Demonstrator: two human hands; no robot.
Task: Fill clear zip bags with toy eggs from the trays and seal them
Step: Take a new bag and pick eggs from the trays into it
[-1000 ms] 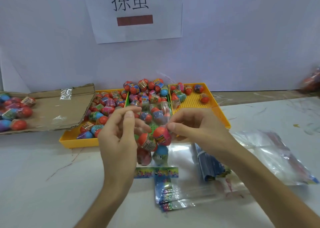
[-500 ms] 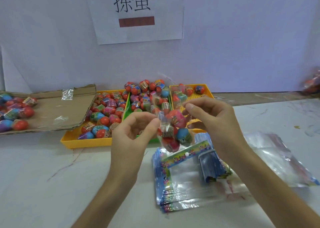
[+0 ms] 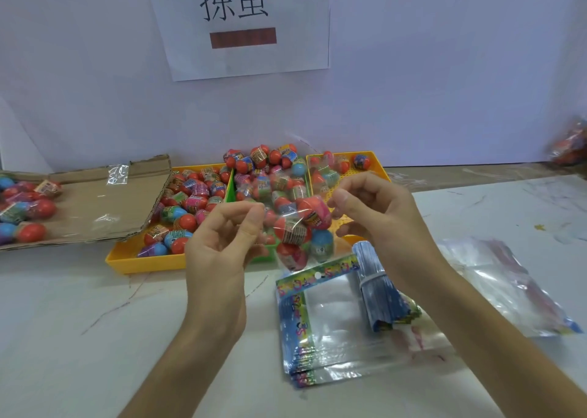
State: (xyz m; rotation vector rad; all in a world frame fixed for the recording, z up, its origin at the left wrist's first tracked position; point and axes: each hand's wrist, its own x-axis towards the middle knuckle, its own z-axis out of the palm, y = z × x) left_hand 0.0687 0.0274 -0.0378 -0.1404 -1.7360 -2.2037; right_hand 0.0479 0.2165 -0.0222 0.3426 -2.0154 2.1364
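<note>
A clear zip bag (image 3: 301,236) with several toy eggs inside hangs in the air above the table, its printed header strip at the bottom. My left hand (image 3: 222,246) pinches the bag's top left corner and my right hand (image 3: 378,214) pinches its top right corner. Behind it lie a yellow tray (image 3: 139,260) full of toy eggs, a green tray (image 3: 230,192) heaped with eggs and a second yellow tray (image 3: 378,166) holding a few. A stack of flat clear bags (image 3: 330,332) lies on the table below my right wrist.
A flattened cardboard sheet (image 3: 104,204) at the left carries several eggs and filled bags. A banded bundle of blue strips (image 3: 378,287) rests on the bag stack. Loose clear plastic (image 3: 508,287) lies at the right. A paper sign hangs on the white wall.
Both hands lifted the filled bag up and to the right, uncovering the stack of flat bags. The bag now hangs tilted, and my hands sit slightly further apart along its top edge.
</note>
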